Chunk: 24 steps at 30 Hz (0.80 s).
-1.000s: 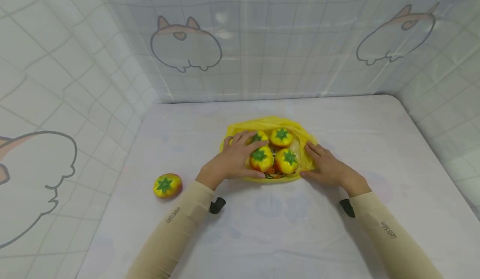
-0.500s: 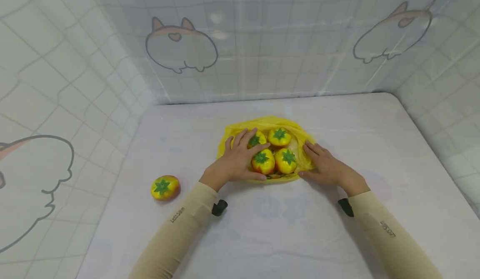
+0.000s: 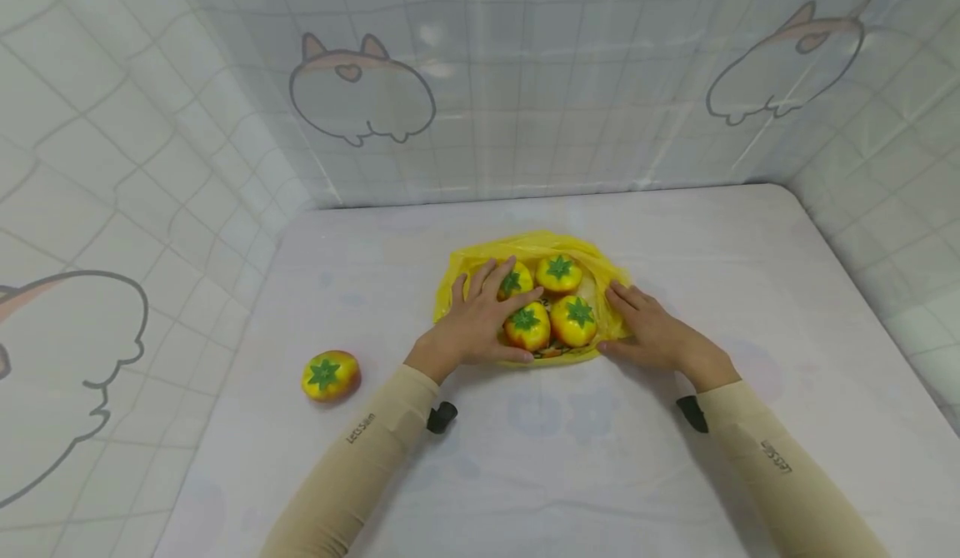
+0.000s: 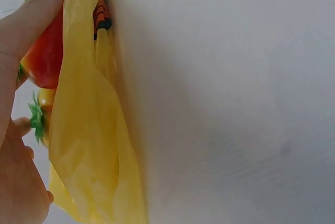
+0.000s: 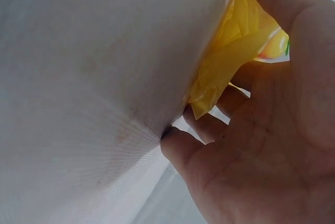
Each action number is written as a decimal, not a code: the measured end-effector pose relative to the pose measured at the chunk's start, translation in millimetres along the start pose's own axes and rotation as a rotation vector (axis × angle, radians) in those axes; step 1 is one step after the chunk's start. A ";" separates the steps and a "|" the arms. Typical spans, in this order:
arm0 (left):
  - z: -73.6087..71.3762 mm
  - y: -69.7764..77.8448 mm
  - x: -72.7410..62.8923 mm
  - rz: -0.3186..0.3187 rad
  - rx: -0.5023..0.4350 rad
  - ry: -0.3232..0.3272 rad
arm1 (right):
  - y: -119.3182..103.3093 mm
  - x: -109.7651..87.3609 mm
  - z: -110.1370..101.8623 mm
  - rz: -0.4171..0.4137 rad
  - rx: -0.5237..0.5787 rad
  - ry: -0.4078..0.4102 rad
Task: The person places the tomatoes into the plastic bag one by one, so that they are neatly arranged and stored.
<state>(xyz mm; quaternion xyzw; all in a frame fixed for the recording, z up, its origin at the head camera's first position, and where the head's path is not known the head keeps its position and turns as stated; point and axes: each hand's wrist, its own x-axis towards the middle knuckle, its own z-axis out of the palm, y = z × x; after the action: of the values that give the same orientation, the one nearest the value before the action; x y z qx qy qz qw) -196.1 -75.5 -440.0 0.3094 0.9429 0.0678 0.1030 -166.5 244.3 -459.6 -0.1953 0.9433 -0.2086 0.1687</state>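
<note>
A crumpled yellow plastic bag [image 3: 543,243] lies with its mouth spread on the table, several yellow-orange toy persimmons [image 3: 574,321] with green leaf tops inside it. My left hand [image 3: 474,325] reaches over the bag's left side with fingers spread. Its thumb lies along a near persimmon [image 4: 46,56] in the left wrist view, and its fingers partly hide others. At the bag's right edge, my right hand [image 3: 651,329] rests with extended fingers against the yellow plastic [image 5: 225,59].
One loose persimmon [image 3: 331,376] sits on the white-covered table [image 3: 570,475], left of the bag. Behind and beside the table hang pale grid-patterned curtains [image 3: 517,108] with cartoon animal drawings.
My left hand has shifted slightly right, and the near persimmon under it has moved a little toward its neighbour in the bag. The right hand stays at the bag's edge.
</note>
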 end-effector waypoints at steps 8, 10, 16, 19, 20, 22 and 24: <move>1.7 1.6 -0.2 -0.009 0.026 -0.013 | -0.1 1.1 0.8 0.002 -0.001 0.002; 1.8 1.8 -0.5 -0.013 0.029 -0.015 | -0.1 1.5 0.6 0.008 -0.002 -0.002; 3.1 1.0 -2.8 -0.002 0.024 -0.008 | -0.4 2.1 1.2 0.005 -0.001 -0.006; 2.0 -0.2 -5.3 0.000 0.006 -0.002 | -1.2 1.6 1.5 -0.007 0.000 -0.001; 1.3 -0.9 -6.4 -0.002 -0.001 0.001 | -1.4 1.5 1.4 -0.008 0.002 0.000; 0.2 -2.8 -8.6 -0.006 -0.011 0.009 | -1.3 0.9 0.8 -0.013 -0.001 0.001; -1.0 -5.3 -11.0 -0.005 -0.021 0.024 | -0.8 0.2 -0.1 -0.011 -0.002 0.002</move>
<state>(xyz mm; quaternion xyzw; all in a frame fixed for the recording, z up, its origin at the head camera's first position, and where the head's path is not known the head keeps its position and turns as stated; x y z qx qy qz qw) -190.6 -86.3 -438.3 0.3054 0.9440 0.0812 0.0951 -166.5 243.6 -459.2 -0.2004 0.9427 -0.2085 0.1665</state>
